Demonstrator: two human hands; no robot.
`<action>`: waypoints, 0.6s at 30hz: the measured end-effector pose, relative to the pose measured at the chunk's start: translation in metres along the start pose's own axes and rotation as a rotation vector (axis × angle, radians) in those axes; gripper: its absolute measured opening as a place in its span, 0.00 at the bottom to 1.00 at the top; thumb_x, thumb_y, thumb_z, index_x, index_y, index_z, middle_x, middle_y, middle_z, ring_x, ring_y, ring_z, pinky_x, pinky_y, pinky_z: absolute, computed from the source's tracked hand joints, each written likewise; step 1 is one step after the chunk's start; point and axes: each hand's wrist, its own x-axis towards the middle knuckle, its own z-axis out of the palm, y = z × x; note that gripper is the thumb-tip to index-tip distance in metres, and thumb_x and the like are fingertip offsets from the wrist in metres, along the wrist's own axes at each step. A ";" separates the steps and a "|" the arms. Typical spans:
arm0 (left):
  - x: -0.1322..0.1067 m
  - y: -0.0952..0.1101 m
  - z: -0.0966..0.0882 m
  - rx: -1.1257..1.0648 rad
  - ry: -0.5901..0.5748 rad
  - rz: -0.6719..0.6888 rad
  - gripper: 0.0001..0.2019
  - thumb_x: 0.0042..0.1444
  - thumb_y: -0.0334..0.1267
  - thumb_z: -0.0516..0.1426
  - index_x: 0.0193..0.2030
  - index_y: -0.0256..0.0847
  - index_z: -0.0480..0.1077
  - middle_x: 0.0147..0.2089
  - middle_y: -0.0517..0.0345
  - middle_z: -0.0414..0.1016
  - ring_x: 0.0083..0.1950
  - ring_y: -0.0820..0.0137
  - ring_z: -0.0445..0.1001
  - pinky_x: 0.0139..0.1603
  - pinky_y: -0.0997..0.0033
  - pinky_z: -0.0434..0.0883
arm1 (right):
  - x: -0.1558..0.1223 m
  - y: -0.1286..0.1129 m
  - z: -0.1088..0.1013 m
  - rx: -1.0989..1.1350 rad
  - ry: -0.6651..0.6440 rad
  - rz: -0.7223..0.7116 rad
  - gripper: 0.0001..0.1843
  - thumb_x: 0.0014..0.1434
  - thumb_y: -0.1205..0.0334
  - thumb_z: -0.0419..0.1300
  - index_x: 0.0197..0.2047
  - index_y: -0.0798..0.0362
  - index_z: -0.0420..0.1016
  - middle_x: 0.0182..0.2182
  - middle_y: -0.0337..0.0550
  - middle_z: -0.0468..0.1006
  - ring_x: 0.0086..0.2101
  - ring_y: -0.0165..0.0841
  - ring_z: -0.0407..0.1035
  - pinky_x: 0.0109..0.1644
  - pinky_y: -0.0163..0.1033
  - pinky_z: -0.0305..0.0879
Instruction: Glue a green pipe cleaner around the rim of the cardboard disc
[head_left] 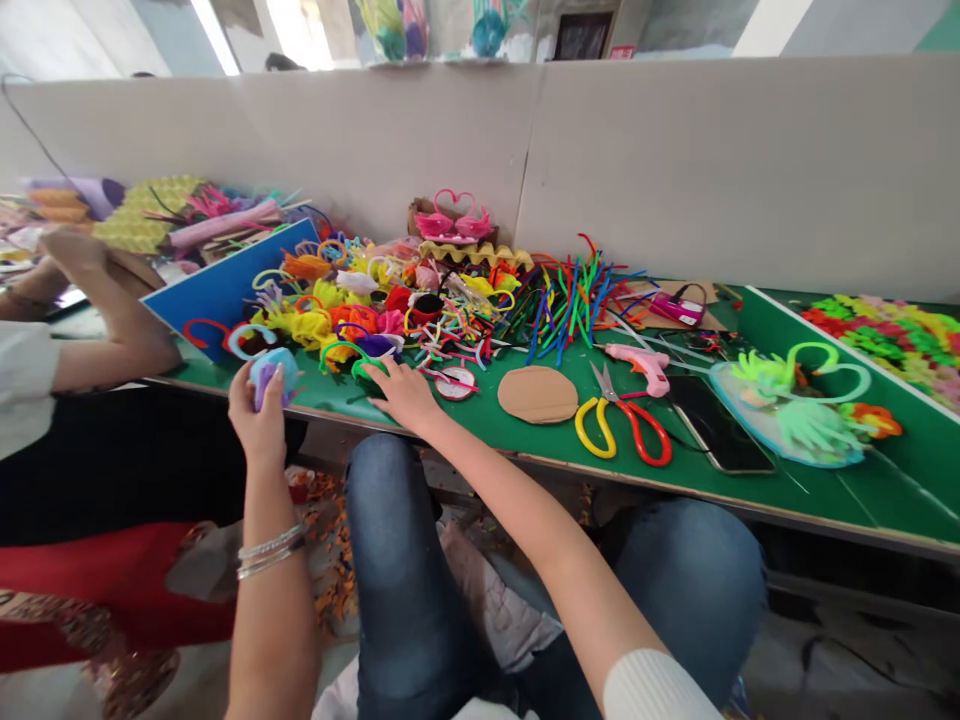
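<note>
Blue piece (pixel 280 366), with purple on its near side, sat in the left hand (pixel 257 408), raised just over the near edge of the tabletop (pixel 480 410). That hand was closed around it, thumb up against the purple part, and a pale curl (pixel 252 341) stood beside its top. The left forearm rose nearly upright, wrist below the fingers (bangles (pixel 270 552) circled it partway down).

The right hand (pixel 407 393) was palm down, fingers stretched forward and somewhat spread, its fingertips at a green curl (pixel 363 366); whether they gripped it or only touched it could not be told. The right forearm slanted in from the lower right, low over the person's lap, the hand at the edge of the heap of coloured pieces (pixel 322 325).

To its right lay a small round dish (pixel 455 383), a cardboard oval (pixel 538 394), scissors (pixel 611 395) with their blades slightly parted, a pink glue gun (pixel 637 366) and a phone (pixel 720 425).
</note>
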 end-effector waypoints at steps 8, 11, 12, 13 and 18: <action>-0.024 0.029 0.025 -0.273 -0.270 -0.158 0.27 0.39 0.44 0.64 0.48 0.45 0.66 0.52 0.53 0.71 0.52 0.61 0.72 0.48 0.65 0.73 | -0.029 0.023 -0.029 0.588 0.234 0.069 0.28 0.62 0.51 0.52 0.62 0.53 0.56 0.58 0.50 0.67 0.56 0.35 0.62 0.59 0.41 0.61; -0.031 0.035 0.036 -0.212 -0.421 -0.075 0.32 0.33 0.38 0.68 0.49 0.47 0.64 0.48 0.57 0.71 0.48 0.64 0.73 0.50 0.64 0.73 | -0.058 0.051 -0.061 0.686 0.315 0.134 0.33 0.59 0.47 0.54 0.63 0.52 0.54 0.59 0.51 0.65 0.58 0.38 0.59 0.58 0.44 0.62; -0.033 0.038 0.042 -0.179 -0.486 -0.042 0.32 0.33 0.38 0.68 0.49 0.46 0.64 0.46 0.57 0.71 0.47 0.65 0.73 0.49 0.64 0.73 | -0.068 0.061 -0.073 0.687 0.340 0.136 0.33 0.58 0.47 0.54 0.62 0.52 0.55 0.59 0.51 0.65 0.59 0.38 0.59 0.59 0.45 0.61; -0.035 0.041 0.048 -0.149 -0.555 -0.011 0.31 0.34 0.38 0.68 0.48 0.45 0.64 0.46 0.56 0.71 0.47 0.65 0.73 0.48 0.65 0.73 | -0.079 0.072 -0.084 0.688 0.325 0.124 0.33 0.56 0.47 0.56 0.62 0.51 0.57 0.59 0.50 0.65 0.58 0.38 0.60 0.60 0.45 0.60; -0.045 0.053 0.085 -0.087 -0.874 0.042 0.29 0.40 0.42 0.67 0.51 0.41 0.64 0.47 0.50 0.73 0.47 0.63 0.74 0.48 0.63 0.72 | -0.130 0.106 -0.120 0.743 0.143 0.120 0.30 0.52 0.50 0.61 0.57 0.50 0.63 0.55 0.47 0.70 0.54 0.39 0.65 0.57 0.44 0.63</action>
